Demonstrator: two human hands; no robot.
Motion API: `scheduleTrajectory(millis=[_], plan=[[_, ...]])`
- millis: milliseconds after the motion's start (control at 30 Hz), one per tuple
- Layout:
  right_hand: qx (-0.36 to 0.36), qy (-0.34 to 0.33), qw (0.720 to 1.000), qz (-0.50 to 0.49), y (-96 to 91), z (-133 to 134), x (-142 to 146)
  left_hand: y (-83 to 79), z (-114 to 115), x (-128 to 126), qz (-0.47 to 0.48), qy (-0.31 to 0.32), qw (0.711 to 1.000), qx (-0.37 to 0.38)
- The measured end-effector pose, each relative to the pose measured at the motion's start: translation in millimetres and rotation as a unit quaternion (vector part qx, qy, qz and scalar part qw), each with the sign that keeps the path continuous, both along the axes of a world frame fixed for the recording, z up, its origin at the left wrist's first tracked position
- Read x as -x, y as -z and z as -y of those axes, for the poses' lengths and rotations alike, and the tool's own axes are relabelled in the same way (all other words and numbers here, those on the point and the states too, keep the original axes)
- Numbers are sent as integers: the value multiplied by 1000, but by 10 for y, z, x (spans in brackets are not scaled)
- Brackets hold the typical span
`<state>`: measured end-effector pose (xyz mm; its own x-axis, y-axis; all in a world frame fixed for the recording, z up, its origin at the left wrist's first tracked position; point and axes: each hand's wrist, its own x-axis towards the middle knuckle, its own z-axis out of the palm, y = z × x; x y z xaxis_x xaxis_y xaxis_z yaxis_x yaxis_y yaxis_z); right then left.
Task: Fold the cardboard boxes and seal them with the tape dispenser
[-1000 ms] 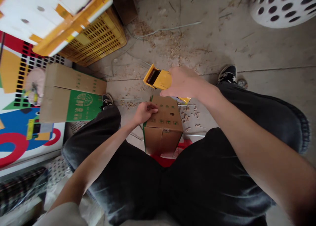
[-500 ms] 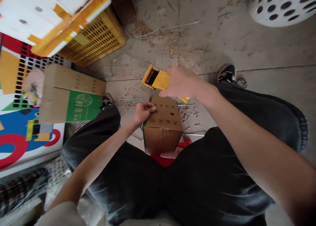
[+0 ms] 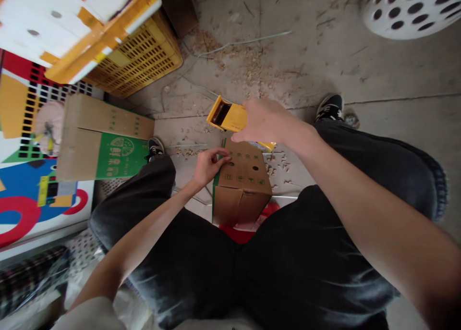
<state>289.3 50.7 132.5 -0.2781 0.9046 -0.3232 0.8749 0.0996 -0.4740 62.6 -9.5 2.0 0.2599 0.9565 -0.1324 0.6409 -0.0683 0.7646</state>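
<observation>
A yellow tape dispenser (image 3: 234, 117) is in my right hand (image 3: 264, 121), closed around its body, above the far end of a small cardboard box. This brown box (image 3: 239, 176) stands between my legs, with green print, two round holes and a green left edge. My left hand (image 3: 209, 166) is at the box's upper left edge. Its thumb and fingers are drawn together in a pinch, with the tips on the cardboard. The underside of the dispenser is partly hidden by my right hand.
A larger green-and-brown carton (image 3: 118, 142) stands at left, below a yellow crate (image 3: 144, 56) and a taped white foam box (image 3: 72, 18). At the upper right is a white basket with holes (image 3: 414, 8). Shavings and a thin cord (image 3: 248, 42) lie on the floor.
The small box has shifted and turned slightly to the right, with my left fingertips at its edge moving a little that way too. My right hand and the dispenser hardly moved.
</observation>
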Motion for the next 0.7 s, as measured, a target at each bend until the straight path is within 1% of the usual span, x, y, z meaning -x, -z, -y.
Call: scheduleTrajectory(millis=[100,200,333,433,467,500,567,633,700], plan=[[3,3,1000,10,4,-5,7,-19,37,-23,16,13,999,-30],[-5,-3,1000,8,39,-16,7,-29,55,-54,10,21,999,-48],[-6,-2,1000,5,77,-25,-2,-5,35,-50,5,31,998,-56],[0,9,1000,6,71,-24,-5,-7,-12,-22,14,39,997,-58],[1,12,1000,2,64,-22,-5,-26,-34,-11,9,57,997,-56],[1,13,1000,-2,57,-20,-5,-57,-56,-1,0,90,995,-50],[1,14,1000,-9,42,-17,-7,-153,-91,17,-25,184,982,-29],[3,14,1000,-11,28,-14,-9,-276,-90,30,-62,267,962,-8],[3,10,1000,-9,13,-9,-13,-394,-38,41,-112,303,946,2]])
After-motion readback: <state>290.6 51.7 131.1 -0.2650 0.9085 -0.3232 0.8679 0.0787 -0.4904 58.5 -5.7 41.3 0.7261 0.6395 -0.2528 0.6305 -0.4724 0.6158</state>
